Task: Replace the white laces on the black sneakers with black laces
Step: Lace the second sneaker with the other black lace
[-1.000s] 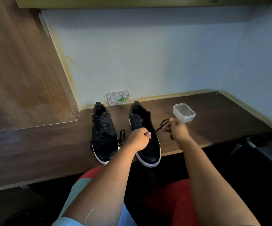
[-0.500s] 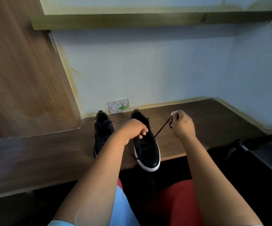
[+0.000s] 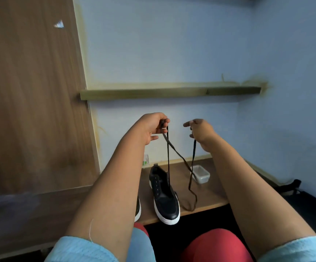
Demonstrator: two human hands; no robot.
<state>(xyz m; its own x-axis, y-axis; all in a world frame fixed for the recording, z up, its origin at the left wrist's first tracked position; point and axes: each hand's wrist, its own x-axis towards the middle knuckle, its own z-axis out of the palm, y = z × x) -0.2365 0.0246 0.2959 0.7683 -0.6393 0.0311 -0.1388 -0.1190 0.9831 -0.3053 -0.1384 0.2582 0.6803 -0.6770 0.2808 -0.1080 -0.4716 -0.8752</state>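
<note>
Left sneaker (image 3: 138, 207) — mostly hidden behind forearm.

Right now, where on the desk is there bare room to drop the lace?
Bare desk lies right of the sneaker, in front of the plastic container, though the black lace loops there. More bare wood lies behind the container. Left of the sneaker it is crowded: the second sneaker and the forearm.
</note>
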